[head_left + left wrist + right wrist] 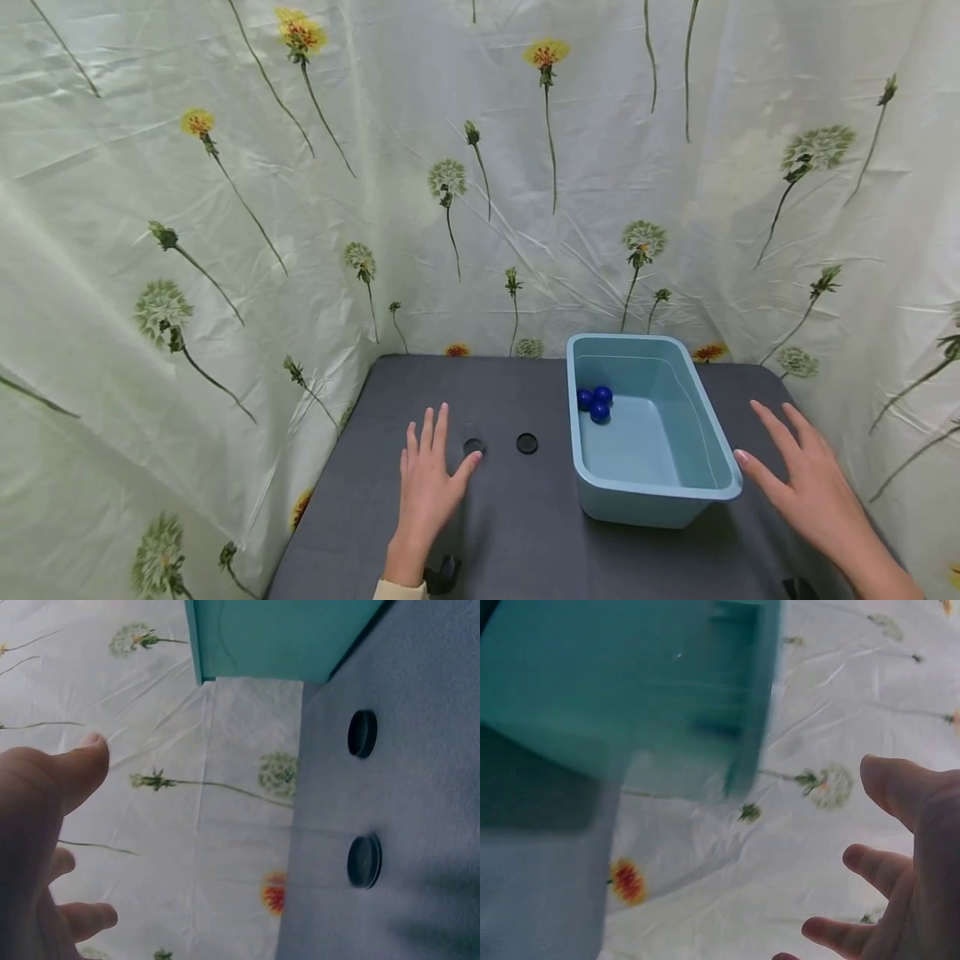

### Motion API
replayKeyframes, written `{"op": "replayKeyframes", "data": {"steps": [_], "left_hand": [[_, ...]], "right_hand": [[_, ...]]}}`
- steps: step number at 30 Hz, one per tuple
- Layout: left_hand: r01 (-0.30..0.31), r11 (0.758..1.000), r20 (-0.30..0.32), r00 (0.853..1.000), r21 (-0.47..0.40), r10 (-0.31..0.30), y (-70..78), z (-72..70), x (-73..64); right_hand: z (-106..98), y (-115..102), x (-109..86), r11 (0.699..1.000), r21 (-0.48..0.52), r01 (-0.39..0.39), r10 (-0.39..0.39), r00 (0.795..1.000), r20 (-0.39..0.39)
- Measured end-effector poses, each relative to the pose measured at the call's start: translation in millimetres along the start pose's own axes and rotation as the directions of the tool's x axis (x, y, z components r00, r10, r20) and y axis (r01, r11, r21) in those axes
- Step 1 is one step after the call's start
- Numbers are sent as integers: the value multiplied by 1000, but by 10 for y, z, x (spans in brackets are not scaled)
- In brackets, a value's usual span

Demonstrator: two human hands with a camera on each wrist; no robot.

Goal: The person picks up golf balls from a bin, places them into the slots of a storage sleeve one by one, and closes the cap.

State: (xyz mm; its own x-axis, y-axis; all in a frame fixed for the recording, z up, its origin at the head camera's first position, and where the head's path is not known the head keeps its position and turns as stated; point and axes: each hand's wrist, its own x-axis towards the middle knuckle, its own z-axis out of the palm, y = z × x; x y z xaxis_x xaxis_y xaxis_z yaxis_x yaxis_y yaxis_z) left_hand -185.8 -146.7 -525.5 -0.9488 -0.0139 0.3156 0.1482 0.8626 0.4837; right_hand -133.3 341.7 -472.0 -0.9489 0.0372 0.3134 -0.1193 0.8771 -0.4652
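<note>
My left hand (431, 496) is held over the table with fingers straight and thumb spread, nothing in its grasp. Just right of its thumb stands a clear container with a black base (473, 447), its see-through wall barely visible; the left wrist view shows the same black base (364, 861). A round black lid (527, 443) lies flat to the right of it. Further right is a light blue plastic bin (637, 507) holding three dark blue balls (600, 412) at its left side. Beside the bin's right wall, my right hand (813, 492) has its fingers extended and holds nothing.
A dark grey cloth covers the table (525, 550). White curtain fabric (495, 125) printed with dandelions hangs behind it and along both sides, close to the table's edges.
</note>
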Motion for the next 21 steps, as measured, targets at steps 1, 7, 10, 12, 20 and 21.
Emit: {"op": "replayKeyframes", "data": {"steps": [1, 7, 10, 12, 20, 21], "left_hand": [[0, 1000, -11, 1000, -26, 0, -9, 17, 11], [-61, 976, -94, 995, -208, 42, -51, 152, 105], [-103, 959, -131, 989, -264, 71, -82, 230, 157], [-106, 949, -147, 987, -298, 64, -109, 271, 183], [19, 880, -89, 994, -474, -69, -199, 418, 281], [27, 872, -84, 993, -488, -78, -208, 442, 293]], "right_hand": [[-16, -38, 40, 1000, 15, 13, -14, 1000, 7], [-101, -221, 289, 994, 66, 82, -86, 995, 59], [-115, -283, 401, 992, 80, 95, -102, 990, 98], [-108, -315, 474, 990, 89, 107, -118, 985, 128], [-60, -462, 794, 974, 164, 160, -195, 953, 233], [-49, -483, 836, 973, 172, 152, -193, 949, 251]]}}
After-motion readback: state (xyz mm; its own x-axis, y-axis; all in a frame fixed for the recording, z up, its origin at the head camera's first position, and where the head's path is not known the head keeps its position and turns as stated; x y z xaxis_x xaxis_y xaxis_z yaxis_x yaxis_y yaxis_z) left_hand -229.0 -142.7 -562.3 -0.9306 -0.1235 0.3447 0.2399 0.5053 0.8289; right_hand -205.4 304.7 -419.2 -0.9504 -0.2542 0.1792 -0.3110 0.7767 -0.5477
